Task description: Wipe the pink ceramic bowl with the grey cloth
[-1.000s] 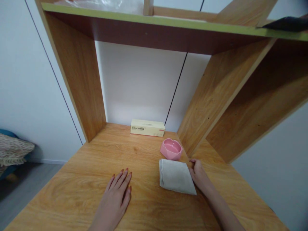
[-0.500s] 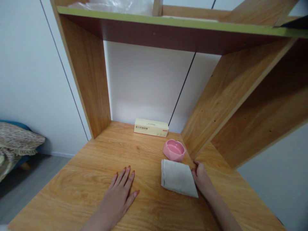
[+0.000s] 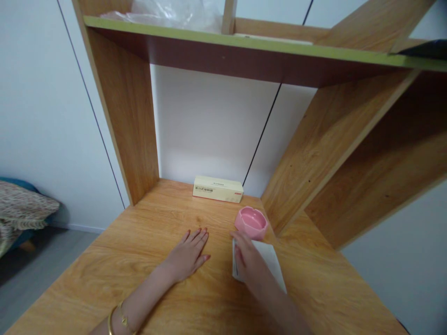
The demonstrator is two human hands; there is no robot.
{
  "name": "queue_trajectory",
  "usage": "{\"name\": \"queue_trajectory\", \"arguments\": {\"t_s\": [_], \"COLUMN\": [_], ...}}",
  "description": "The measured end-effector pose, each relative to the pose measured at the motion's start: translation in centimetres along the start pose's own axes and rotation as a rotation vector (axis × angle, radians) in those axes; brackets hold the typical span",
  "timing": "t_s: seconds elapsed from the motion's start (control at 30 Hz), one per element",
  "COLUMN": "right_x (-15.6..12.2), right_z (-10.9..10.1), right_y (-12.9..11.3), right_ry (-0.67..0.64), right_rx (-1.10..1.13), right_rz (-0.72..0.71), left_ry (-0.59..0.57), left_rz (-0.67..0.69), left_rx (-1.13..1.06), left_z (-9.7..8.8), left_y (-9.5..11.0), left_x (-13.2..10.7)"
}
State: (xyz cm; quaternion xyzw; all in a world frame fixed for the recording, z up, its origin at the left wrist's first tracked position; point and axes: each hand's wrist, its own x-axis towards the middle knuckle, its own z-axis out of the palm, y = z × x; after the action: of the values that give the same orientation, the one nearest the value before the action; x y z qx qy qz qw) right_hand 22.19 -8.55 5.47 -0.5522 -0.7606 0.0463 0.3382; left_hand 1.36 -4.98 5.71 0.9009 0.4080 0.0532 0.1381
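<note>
My left hand (image 3: 187, 256) lies flat on the wooden desk, palm down, fingers stretched out and holding nothing. Over the folded light grey cloth (image 3: 271, 260) is my right hand (image 3: 246, 255), its fingers reaching to the cloth's left edge with the thumb apart from them. That hand and forearm hide much of the cloth; whether the fingertips press on it is hard to see. Just behind the cloth stands a pink faceted ashtray (image 3: 250, 224), close to the right fingertips.
A cream cling film box (image 3: 218, 190) lies against the back wall. Wooden side panels (image 3: 125, 116) rise left and right of the desk (image 3: 146, 242). Overhead runs a shelf (image 3: 209, 39) with a clear plastic bag (image 3: 174, 14). A patterned throw (image 3: 26, 204) drapes over blue furniture at far left.
My right hand has left the cloth's right side and moved left over its top to the left edge. My left hand has slid forward and right, still flat.
</note>
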Motion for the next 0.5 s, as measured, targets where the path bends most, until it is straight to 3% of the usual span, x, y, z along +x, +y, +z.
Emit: {"name": "queue_trajectory", "arguments": {"t_s": [0.1,0.2,0.5], "right_x": [0.2,-0.1,-1.1], "right_z": [3.5,5.7,7.3], "right_y": [-3.0,-3.4,-2.5], "right_ry": [-0.140,-0.231,-0.229], "right_rx": [0.099,0.138,0.171], "right_rz": [-0.086,-0.156,-0.200], "left_ry": [0.040,0.054,0.072], "left_rz": [0.050,0.092,0.069], "left_rx": [-0.031,-0.064,-0.092], "left_z": [0.9,1.2,1.6], "left_y": [-0.5,-0.6,-0.7], "left_x": [0.3,0.3,0.4]}}
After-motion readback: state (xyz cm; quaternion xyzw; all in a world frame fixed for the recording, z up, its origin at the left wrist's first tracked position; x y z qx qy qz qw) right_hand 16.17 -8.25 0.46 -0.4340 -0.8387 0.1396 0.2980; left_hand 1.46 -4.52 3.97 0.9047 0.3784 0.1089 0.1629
